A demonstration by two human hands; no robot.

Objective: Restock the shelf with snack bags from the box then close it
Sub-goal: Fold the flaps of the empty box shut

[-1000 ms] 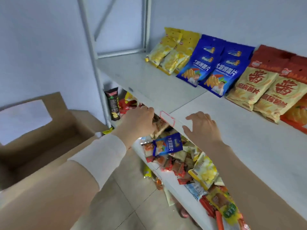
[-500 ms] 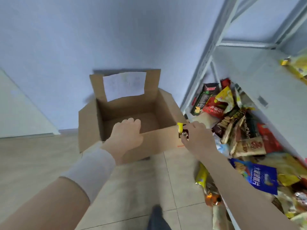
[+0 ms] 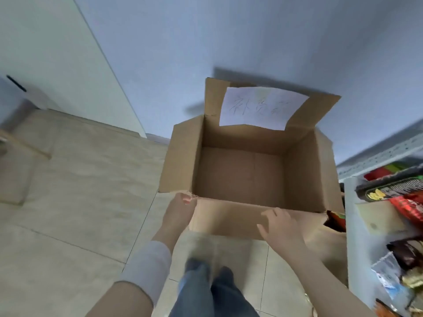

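Two bare hands are seen at the near side of an open brown cardboard box (image 3: 306, 175), which stands on a beige tiled floor (image 3: 68, 202) against a pale blue wall. The left hand (image 3: 180, 209) is closed on the left end of the box's near flap (image 3: 229, 219), thumb on the top edge, fingers hidden behind the cardboard. The right hand (image 3: 281, 225) is laid on the same flap, fingers spread and gripping nothing. Only bare cardboard is shown inside the box. A white paper sheet (image 3: 261, 108) with handwriting is fixed to the raised rear flap. Just right of the box, mixed colourful snack bags (image 3: 407, 202) are piled on a white metal shelf (image 3: 357, 225).
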